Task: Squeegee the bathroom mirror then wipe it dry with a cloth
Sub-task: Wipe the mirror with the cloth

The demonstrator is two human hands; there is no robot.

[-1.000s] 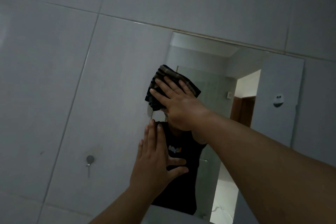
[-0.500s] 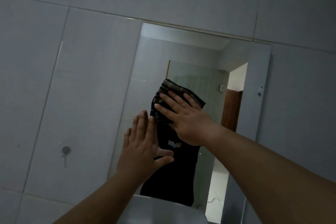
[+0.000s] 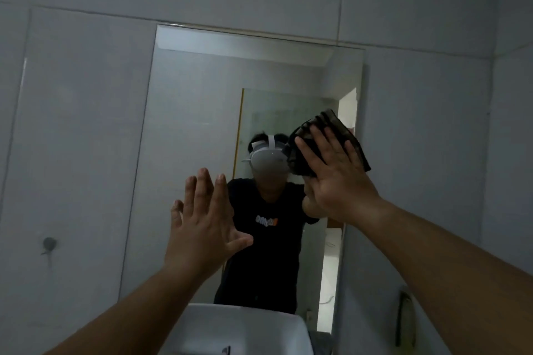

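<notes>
"Cloth, the dark striped folded one (image 3: 331, 120): where was it?"

"Pressed flat on the tall frameless rectangular wall mirror (image 3: 202, 112), at its right edge, about mid-height. The right hand (image 3: 337, 179) pinned it, fingers straight and spread, pointing up and slightly left."

"Which way was there glass to cover?"

"Nearly all of it lay left and below, so I'd judge the stroke had to run leftward."

"And the left hand (image 3: 204, 225)?"

"Raised lower and to the left, fingers straight, thumb out, holding nothing. Whether it touched the glass, I couldn't tell."

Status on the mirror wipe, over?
Right hand flat, pressing cloth on mirror, right side. Left hand open, held up lower left. Nothing in the way.
</notes>
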